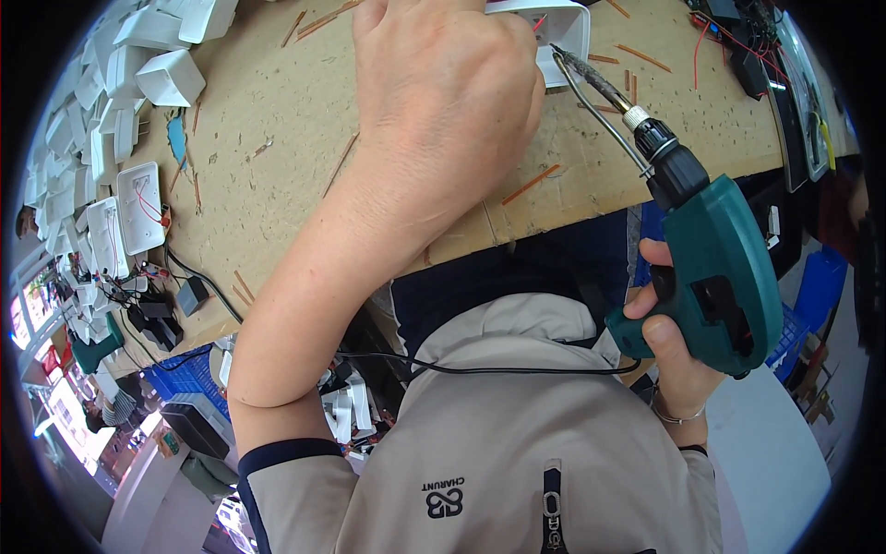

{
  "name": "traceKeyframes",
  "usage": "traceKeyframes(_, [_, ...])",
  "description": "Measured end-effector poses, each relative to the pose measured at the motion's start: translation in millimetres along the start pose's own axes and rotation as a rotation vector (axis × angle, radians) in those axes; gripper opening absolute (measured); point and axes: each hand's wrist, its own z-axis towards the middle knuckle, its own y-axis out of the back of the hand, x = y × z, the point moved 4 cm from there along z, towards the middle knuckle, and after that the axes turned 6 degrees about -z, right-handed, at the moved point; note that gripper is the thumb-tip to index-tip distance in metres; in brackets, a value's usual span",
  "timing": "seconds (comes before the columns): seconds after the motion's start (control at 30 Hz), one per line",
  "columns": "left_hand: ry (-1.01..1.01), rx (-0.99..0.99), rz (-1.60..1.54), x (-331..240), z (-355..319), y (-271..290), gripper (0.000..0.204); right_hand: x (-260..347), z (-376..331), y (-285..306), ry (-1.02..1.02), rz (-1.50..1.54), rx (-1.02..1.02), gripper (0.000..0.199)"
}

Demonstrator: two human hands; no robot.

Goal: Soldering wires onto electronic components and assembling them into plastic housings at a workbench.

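My right hand (678,346) is wrapped round the grip of a green soldering gun (724,245), its index finger by the black trigger. The iron tip and a thin bent metal tube beside it reach into a small white plastic box (580,42) at the table's far side. A bit of red wire (541,24) shows inside that box. Over the box's left side lies my left hand (448,78), back upward and fingers curled. Those fingertips are hidden behind the hand and the top edge, so what they pinch is not visible.
Many white plastic boxes (171,78) are heaped at the left. Two open ones with red wires (141,208) lie nearer. Copper-brown strips (531,185) are scattered over the worn tabletop (268,102). The gun's black cable (498,371) crosses my lap. Dark devices with wires (748,69) stand far right.
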Motion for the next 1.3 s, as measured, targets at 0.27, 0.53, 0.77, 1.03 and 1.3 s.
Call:
traceKeyframes(0.27, [0.181, 0.251, 0.144, -19, 12, 15, 0.008, -1, -6, 5, 0.043, -0.016, -0.034, 0.062])
traceKeyframes(0.53, [-0.48, -0.423, 0.025, -8, -2, 2, 0.003, -3, -7, 19, 0.172, 0.003, -0.094, 0.066])
traceKeyframes(0.77, [0.053, 0.278, 0.31, -43, -17, 18, 0.029, -8, -3, 22, 0.218, 0.044, -0.05, 0.063])
traceKeyframes(1.03, [0.2, 0.212, 0.128, -42, -36, 13, 0.03, -12, 0, 22, 0.205, 0.081, -0.019, 0.062])
traceKeyframes(1.3, [0.203, 0.127, 0.074, -45, -38, 19, 0.024, -10, 0, 21, 0.211, 0.09, -0.052, 0.063])
